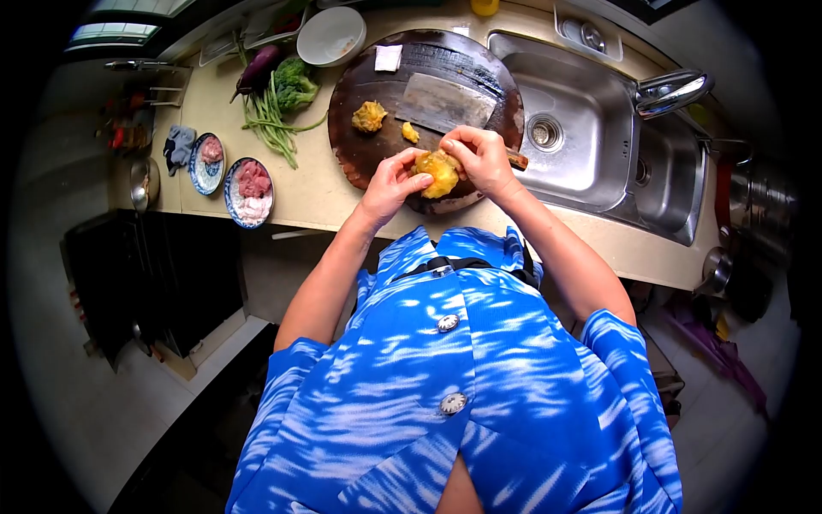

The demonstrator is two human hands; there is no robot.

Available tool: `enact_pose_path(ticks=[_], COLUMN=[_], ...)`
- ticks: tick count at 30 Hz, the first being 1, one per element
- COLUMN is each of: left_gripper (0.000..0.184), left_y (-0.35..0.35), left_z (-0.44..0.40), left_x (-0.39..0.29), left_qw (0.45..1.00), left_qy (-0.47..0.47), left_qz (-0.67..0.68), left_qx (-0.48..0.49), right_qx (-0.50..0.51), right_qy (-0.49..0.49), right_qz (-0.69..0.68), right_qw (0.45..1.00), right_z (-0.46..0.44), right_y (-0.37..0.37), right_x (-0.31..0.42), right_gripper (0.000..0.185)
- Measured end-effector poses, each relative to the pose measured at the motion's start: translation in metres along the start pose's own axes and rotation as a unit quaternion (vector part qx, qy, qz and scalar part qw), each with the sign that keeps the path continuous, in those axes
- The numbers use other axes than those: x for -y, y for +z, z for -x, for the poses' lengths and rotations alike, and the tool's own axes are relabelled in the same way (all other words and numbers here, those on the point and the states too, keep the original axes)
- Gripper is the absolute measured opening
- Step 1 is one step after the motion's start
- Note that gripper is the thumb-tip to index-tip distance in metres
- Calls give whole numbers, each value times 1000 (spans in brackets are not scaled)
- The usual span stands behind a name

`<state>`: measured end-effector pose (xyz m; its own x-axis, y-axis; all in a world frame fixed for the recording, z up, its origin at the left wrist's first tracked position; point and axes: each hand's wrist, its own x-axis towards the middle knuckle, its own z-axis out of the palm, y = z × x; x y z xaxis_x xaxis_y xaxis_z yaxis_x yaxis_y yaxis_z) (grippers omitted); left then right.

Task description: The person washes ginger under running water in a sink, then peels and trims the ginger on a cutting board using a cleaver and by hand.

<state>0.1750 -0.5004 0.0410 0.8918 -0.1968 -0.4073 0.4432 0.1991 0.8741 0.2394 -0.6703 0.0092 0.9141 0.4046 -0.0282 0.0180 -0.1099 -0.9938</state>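
Observation:
Both my hands hold a lumpy yellow piece of food (438, 175) over the near edge of a round dark chopping board (360, 158). My left hand (396, 183) grips its left side, thumb across the front. On the upper right, the fingers of my right hand (481, 161) pinch it. Its exact kind cannot be made out. A second browner yellow lump (369, 116) and a small yellow bit (410, 132) lie on the board. Behind my right hand rests a cleaver (445, 104), its wooden handle (517, 159) pointing right. A white folded piece (388, 58) sits at the back.
Left of the board are an eggplant (258, 68), broccoli (295, 84), green beans (272, 124) and a white bowl (331, 37). Two patterned dishes, one with raw meat (253, 180), stand near the counter's left end. A steel sink (582, 163) with a faucet (675, 92) is on the right.

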Motion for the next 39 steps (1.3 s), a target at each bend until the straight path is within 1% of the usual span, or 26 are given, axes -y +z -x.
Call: enact_pose_path(ticks=[2, 4, 6, 10, 12, 13, 16, 17, 18, 20, 21, 23, 24, 26, 27, 28, 29, 30, 31, 32, 34, 35, 36, 38, 39], left_gripper=[33, 33, 32, 31, 30, 30, 30, 30, 30, 30, 30, 30, 30, 31, 32, 33, 33, 35, 38, 38, 37, 37, 37, 37, 37], left_y=[0, -1, 0, -1, -2, -2, 0, 2, 4, 5, 5, 7, 10, 12, 12, 12, 12, 11, 11, 11, 11, 11, 12, 14, 15], left_z=[2, 3, 2, 0, -1, -1, -1, -2, -2, -3, -2, -3, -3, -3, -4, -4, -4, -4, -4, -4, -3, -2, -1, -2, -3], left_x=[0, 1, 1, 5, 7, 8, 7, 6, 6, 7, 9, 11, 10, 9, 10, 10, 10, 11, 12, 13, 12, 12, 9, 8, 9], left_qw=[1000, 1000, 1000, 999, 999, 999, 999, 999, 999, 999, 998, 998, 998, 997, 996, 996, 996, 996, 996, 996, 993, 993, 991, 988, 987], left_qy=[-2, -7, -10, -17, -18, -19, -26, -27, -19, -11, -8, -5, -5, -4, 1, 7, 7, 6, 4, 3, -15, -15, -17, -20, -6], left_qz=[4, 21, 25, 21, 17, 14, 13, 12, 0, -13, -23, -32, -28, -25, -29, -33, -33, -3, 27, 27, 93, 93, 120, 147, 154], left_qx=[4, -2, -10, -23, -35, -46, -42, -41, -44, -48, -49, -49, -61, -74, -80, -85, -85, -86, -87, -85, -66, -65, -56, -47, -47], right_qx=[29, 27, 41, 46, 13, 25, -5, -29, -30, -25, -25, -70, -71, -129, -120, -120, -110, -100, -75, -77, -49, -55, -55, -94, -90], right_qy=[124, 112, 115, 123, 8, -21, -22, -20, -20, -14, -14, -119, -118, -66, 19, 19, 82, 145, 177, 177, 266, 292, 292, 347, 348], right_qz=[-100, -115, -167, -156, -50, 10, -11, -66, -67, 9, 8, 128, 129, 99, 25, 25, -83, -190, -232, -232, -380, -393, -393, -507, -530], right_qw=[987, 987, 978, 979, 999, 999, 1000, 997, 997, 1000, 1000, 982, 982, 985, 992, 992, 987, 966, 954, 953, 884, 870, 870, 783, 768], right_z=[1, 2, 1, 2, 4, 5, 8, 8, 8, 7, 8, 7, 7, 9, 10, 9, 7, 5, 6, 6, 6, 6, 5, 2, 2], right_y=[-2, -1, -1, -1, 1, -3, 5, 9, 7, 1, 2, 3, 5, 12, 14, 14, 14, 13, 9, 6, 1, 1, 0, -5, -7], right_x=[7, 6, 3, 0, 2, 9, -6, -12, -5, 9, 9, 10, 9, 5, 3, -4, -12, -11, -10, -8, -2, -1, 0, 1, -3], right_gripper=[13, 17, 17, 21, 27, 29, 24, 20, 20, 13, 13, 8, 8, 5, 5, 5, 5, 5, 7, 7, 6, 7, 7, 10, 12])
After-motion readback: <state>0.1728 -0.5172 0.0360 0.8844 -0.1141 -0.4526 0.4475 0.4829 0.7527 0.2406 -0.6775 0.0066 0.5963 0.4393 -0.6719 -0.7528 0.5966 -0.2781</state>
